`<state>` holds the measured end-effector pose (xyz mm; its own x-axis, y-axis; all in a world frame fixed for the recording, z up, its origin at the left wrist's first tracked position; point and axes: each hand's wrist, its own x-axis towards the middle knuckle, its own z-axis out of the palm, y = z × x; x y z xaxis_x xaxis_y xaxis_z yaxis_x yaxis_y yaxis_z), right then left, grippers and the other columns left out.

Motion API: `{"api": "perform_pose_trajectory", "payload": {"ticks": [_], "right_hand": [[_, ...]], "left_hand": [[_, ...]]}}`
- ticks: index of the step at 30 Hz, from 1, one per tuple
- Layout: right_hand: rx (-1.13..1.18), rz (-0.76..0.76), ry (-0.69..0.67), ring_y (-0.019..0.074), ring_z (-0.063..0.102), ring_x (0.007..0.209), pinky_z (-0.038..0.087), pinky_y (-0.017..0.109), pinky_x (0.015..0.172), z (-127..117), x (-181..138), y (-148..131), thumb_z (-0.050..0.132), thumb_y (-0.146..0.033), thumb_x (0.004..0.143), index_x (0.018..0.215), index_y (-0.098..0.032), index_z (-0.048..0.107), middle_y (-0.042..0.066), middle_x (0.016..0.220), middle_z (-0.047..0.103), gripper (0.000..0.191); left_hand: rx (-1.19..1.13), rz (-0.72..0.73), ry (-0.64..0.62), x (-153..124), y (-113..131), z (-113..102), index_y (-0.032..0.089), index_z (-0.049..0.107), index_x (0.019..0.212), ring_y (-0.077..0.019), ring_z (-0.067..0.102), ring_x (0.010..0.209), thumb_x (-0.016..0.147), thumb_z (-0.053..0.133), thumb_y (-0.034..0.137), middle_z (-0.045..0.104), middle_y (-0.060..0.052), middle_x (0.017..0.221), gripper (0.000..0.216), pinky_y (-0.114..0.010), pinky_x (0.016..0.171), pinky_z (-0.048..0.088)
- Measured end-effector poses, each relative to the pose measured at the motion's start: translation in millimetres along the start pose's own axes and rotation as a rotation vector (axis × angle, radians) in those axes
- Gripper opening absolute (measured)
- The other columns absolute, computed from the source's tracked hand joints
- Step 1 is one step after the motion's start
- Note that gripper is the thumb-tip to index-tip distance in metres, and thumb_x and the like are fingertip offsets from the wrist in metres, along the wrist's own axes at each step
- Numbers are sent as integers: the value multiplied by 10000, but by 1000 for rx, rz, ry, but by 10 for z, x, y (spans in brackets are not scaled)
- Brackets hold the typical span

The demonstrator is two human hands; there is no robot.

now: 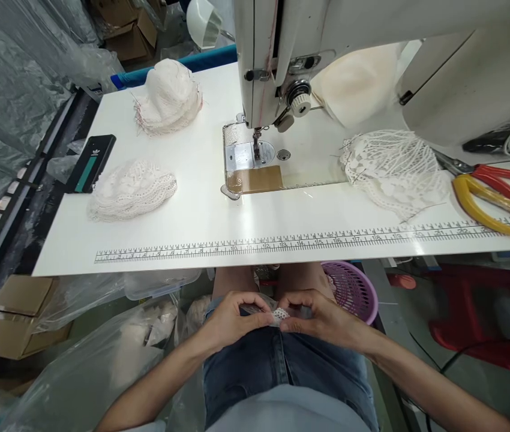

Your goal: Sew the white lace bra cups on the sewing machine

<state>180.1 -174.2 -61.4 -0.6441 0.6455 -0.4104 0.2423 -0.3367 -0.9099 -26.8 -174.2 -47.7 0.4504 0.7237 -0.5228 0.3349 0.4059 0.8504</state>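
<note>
Both hands rest over my lap, below the table's front edge. My left hand (232, 318) and my right hand (322, 318) pinch a small piece of white lace (279, 314) between their fingertips. Both are closed on it. On the white table (201, 210) stands a sewing machine (282, 54) with its needle over the metal plate (243, 157). Lace pieces lie in a pile (132, 189) at the left, and a second pile (168, 96) sits at the far left. Another lace heap (392, 165) lies right of the machine.
Red and yellow scissors (498, 192) lie at the right table edge. A black phone (90, 163) lies at the left. A printed ruler (282, 243) runs along the front edge. Below are a purple basket (354, 291), plastic bags (102, 360), cardboard boxes (16, 315) and a red stool (475, 312).
</note>
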Motion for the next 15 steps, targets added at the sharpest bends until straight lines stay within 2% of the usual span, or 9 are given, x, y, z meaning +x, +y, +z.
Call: {"api": "perform_pose_trajectory", "payload": {"ticks": [6,11,15], "right_hand": [[22,-16,-9,125,461,674,367,236,618,-3,-10,0,590,-491,787,761,-170,632,-8,724,524,326],[14,2,-51,113,432,660,342,225,612,-78,-85,80,611,-425,792,733,-168,609,-25,702,489,264],[-54,10,-99,114,436,676,331,224,619,-115,-111,78,606,-384,804,734,-168,588,-30,702,479,227]], "left_hand": [[-54,-43,-12,5,21,-40,130,671,742,-135,546,701,733,677,332,644,-27,725,202,-214,654,393],[-198,-85,-22,17,21,-62,122,657,750,-128,543,705,710,694,330,643,-34,749,216,-216,667,402],[-173,-115,-36,48,14,-43,114,649,741,-107,522,645,701,698,308,622,-20,692,203,-198,614,387]]}}
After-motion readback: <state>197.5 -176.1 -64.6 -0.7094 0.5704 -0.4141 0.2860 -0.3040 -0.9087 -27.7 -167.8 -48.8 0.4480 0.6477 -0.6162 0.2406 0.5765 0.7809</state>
